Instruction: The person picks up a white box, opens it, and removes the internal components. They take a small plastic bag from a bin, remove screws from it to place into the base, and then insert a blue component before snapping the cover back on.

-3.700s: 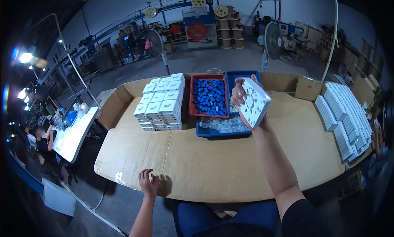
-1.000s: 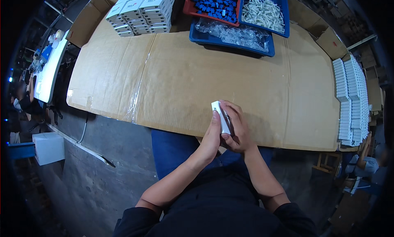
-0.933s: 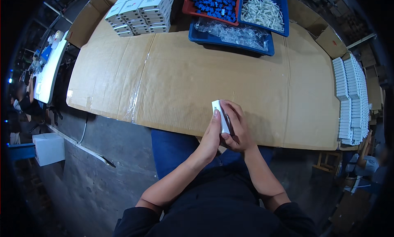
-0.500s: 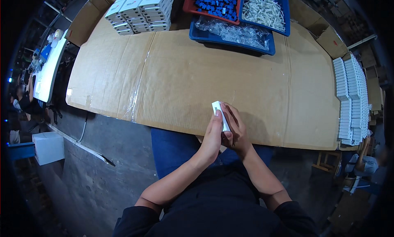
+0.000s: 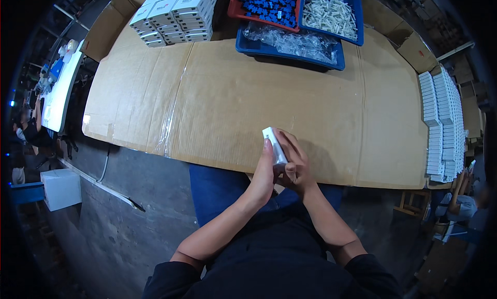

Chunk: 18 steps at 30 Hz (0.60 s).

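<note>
Between my two hands, over the near edge of the cardboard-covered table (image 5: 248, 102), is a small white box (image 5: 276, 146), tilted with its far end up. My left hand (image 5: 263, 170) is closed on its left side, the thumb lying along the upper part. My right hand (image 5: 296, 162) wraps the right side, fingers behind the box and thumb bent near its lower end. The underside of the box and several fingertips are hidden.
White boxes (image 5: 173, 14) are stacked at the far left. A red tray (image 5: 234, 13) of blue parts, a blue tray (image 5: 361, 27) of white pieces and another blue tray (image 5: 290, 55) of clear plastic bags stand at the back. Stacked white cartons (image 5: 440, 125) line the right edge.
The white box has tipped slightly left in my hands, and more of its side shows. My right thumb has shifted up by its lower end.
</note>
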Available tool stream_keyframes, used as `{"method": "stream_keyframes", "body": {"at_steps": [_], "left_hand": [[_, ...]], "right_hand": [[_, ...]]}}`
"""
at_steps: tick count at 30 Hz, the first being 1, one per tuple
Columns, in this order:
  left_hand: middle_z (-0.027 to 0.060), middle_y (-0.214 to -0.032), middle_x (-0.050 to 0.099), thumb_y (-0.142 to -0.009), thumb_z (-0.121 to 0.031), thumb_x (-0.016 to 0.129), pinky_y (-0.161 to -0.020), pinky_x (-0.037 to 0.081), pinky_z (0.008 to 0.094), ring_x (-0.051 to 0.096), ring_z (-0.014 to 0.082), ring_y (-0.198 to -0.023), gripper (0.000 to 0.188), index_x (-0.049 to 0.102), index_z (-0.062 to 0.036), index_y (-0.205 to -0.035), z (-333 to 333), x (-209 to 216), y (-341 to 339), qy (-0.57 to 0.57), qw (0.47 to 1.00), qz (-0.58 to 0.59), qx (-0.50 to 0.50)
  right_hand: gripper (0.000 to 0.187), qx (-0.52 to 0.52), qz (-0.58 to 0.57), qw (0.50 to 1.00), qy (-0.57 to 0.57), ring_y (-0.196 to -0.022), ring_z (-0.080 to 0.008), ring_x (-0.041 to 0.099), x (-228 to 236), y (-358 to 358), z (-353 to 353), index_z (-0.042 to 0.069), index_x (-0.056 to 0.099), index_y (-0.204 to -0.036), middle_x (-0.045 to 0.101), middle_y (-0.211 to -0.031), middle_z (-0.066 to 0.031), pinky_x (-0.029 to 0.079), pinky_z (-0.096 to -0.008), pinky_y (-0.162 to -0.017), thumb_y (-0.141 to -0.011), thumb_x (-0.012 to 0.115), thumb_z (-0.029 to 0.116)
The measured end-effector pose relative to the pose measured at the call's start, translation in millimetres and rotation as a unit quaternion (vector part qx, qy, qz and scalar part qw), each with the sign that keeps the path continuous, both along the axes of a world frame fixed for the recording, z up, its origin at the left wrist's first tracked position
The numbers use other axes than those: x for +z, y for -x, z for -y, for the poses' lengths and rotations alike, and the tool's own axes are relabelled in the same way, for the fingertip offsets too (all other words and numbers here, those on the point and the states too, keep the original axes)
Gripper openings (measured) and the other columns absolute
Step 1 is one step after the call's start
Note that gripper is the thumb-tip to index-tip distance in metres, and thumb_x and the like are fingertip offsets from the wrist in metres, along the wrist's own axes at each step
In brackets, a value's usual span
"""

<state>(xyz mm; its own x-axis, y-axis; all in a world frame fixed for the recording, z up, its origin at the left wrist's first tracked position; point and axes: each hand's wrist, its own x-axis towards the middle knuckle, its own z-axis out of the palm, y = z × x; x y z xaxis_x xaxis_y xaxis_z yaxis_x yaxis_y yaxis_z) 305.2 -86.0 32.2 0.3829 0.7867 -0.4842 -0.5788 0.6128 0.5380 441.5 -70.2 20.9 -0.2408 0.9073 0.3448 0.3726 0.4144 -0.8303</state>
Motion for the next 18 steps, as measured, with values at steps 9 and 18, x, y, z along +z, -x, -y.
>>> {"method": "stream_keyframes", "body": {"at_steps": [9, 18], "left_hand": [[0.0178, -0.14, 0.048, -0.103, -0.014, 0.061, -0.11, 0.046, 0.0401, 0.052, 0.027, -0.132, 0.079, 0.014, -0.0052, -0.166, -9.7, 0.5, 2.9, -0.265, 0.939, -0.219, 0.025], [0.0118, -0.131, 0.061, -0.114, -0.051, 0.028, -0.097, 0.056, 0.0328, 0.064, 0.0191, -0.117, 0.062, 0.044, -0.0023, -0.149, -6.2, 12.2, 7.8, -0.118, 0.984, -0.099, -0.089]], "right_hand": [[0.081, -0.01, -0.181, 0.976, 0.119, -0.153, -0.0352, 0.034, 15.4, 2.3, 0.4, -0.001, 0.045, -0.155, 0.033, -0.165, -0.0219, 0.029, -0.0466, -0.123, -0.104, 0.044, 0.062], [0.088, 0.02, 0.026, 0.996, -0.086, -0.139, -0.0423, 0.049, -0.7, -16.1, 3.5, -0.003, 0.045, -0.154, 0.049, -0.153, -0.0244, 0.036, -0.0521, -0.12, -0.083, 0.076, 0.038]]}}
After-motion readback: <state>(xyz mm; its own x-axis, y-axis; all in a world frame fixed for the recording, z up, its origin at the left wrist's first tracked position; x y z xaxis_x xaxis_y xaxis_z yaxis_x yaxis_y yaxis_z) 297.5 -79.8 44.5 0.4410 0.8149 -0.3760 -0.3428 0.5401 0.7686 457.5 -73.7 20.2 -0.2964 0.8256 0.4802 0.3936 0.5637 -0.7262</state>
